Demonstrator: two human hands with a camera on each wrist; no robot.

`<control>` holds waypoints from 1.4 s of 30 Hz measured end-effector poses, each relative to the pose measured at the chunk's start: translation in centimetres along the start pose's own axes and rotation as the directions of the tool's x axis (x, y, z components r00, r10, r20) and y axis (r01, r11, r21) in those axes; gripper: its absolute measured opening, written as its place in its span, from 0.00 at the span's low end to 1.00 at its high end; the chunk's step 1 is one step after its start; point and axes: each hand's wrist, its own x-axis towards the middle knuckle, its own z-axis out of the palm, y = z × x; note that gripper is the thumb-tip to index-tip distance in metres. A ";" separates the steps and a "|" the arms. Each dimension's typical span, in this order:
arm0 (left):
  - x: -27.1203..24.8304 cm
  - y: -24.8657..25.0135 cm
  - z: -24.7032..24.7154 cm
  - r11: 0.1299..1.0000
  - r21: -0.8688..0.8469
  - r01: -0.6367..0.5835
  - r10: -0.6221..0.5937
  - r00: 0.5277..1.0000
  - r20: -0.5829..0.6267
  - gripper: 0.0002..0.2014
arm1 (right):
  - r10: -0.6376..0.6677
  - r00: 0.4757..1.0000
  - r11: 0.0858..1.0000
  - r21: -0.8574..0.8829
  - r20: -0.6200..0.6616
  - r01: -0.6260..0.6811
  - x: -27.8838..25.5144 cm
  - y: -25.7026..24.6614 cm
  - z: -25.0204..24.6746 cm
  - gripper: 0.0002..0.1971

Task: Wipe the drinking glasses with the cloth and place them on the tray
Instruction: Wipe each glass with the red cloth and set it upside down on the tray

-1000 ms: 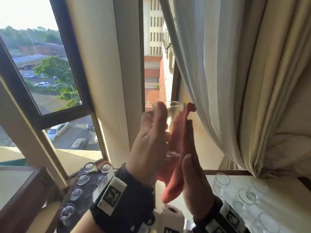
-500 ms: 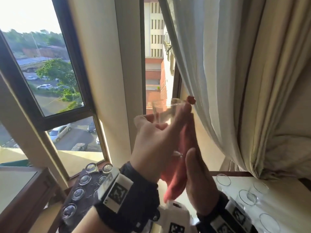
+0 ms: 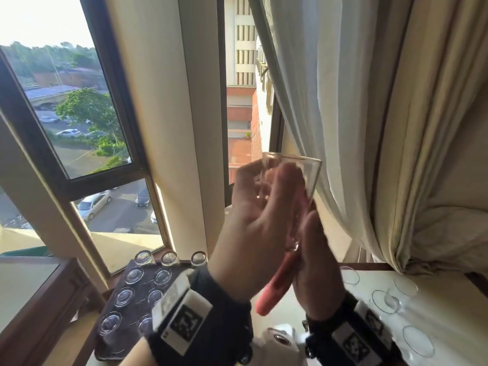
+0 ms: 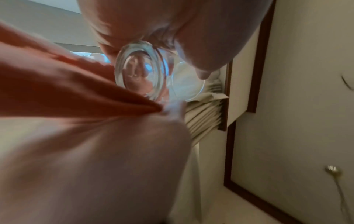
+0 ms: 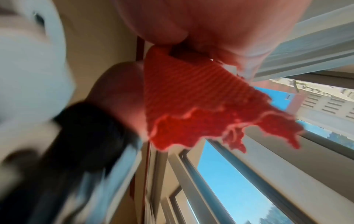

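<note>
A clear drinking glass [image 3: 293,175] is held up in front of the window, its rim tilted to the right. My left hand [image 3: 264,202] grips it, fingers curled round its wall. In the left wrist view its thick base [image 4: 139,74] faces the camera under my left hand [image 4: 153,22]. My right hand [image 3: 317,260] holds the red cloth [image 3: 274,289] against the glass's right side. In the right wrist view the cloth [image 5: 191,106] hangs from under that hand [image 5: 210,22]. The dark tray [image 3: 111,350] lies at the lower left and carries several upturned glasses [image 3: 134,274].
Several upright glasses [image 3: 384,301] stand on the white tabletop [image 3: 449,313] at the lower right. A pale curtain [image 3: 343,101] hangs just right of the raised glass. The window frame [image 3: 126,143] and sill run behind the tray. A wooden cabinet edge [image 3: 39,299] is at far left.
The glass has turned in my left hand and tilted to the right, with my fingers sliding across its wall. The cloth's tip no longer shows above the rim.
</note>
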 end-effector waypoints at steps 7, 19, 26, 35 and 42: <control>0.6 -1.3 0.0 0.997 0.028 0.069 -0.066 0.993 -0.096 0.39 | -0.211 0.977 0.939 -0.268 0.038 0.213 -0.1 -1.3 0.6 0.33; -0.1 -1.6 1.5 0.991 0.134 -0.006 0.014 0.998 -0.059 0.30 | -0.043 0.993 0.998 0.031 -0.107 0.046 2.1 -2.5 -0.8 0.40; 2.4 0.5 -0.5 0.994 -0.048 0.095 -0.102 0.981 -0.168 0.44 | 0.216 0.975 0.974 -0.080 0.057 -0.211 -2.3 1.7 -0.9 0.48; 0.2 -0.2 2.1 0.989 0.120 0.083 -0.087 0.996 0.031 0.36 | -0.089 0.996 0.854 -0.516 -0.014 0.069 0.7 1.6 -3.4 0.34; 2.2 -0.1 -0.6 0.998 0.047 0.053 -0.046 0.989 -0.139 0.37 | -0.124 0.992 0.976 -0.184 -0.032 0.116 -1.2 1.2 0.4 0.37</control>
